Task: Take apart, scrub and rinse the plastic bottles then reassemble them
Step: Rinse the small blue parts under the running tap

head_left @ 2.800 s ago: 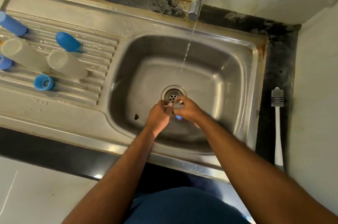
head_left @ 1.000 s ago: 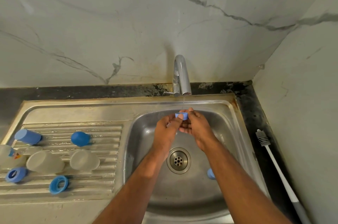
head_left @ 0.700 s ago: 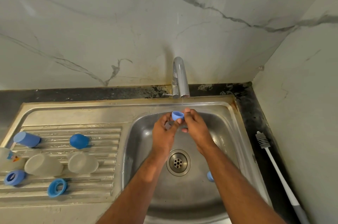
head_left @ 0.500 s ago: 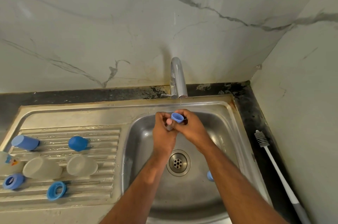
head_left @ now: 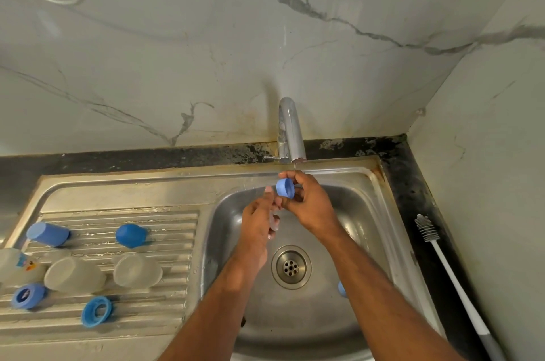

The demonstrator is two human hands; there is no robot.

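While a thin stream falls from the chrome tap (head_left: 290,132) at frame centre, your right hand (head_left: 309,203) pinches a small blue plastic bottle cap (head_left: 285,188) under it, above the steel sink basin (head_left: 368,231). Your left hand (head_left: 259,223) reaches its fingers up beside the cap; its grip is unclear. Translucent bottle bodies (head_left: 137,270) lie on the drainboard (head_left: 177,231), lower left.
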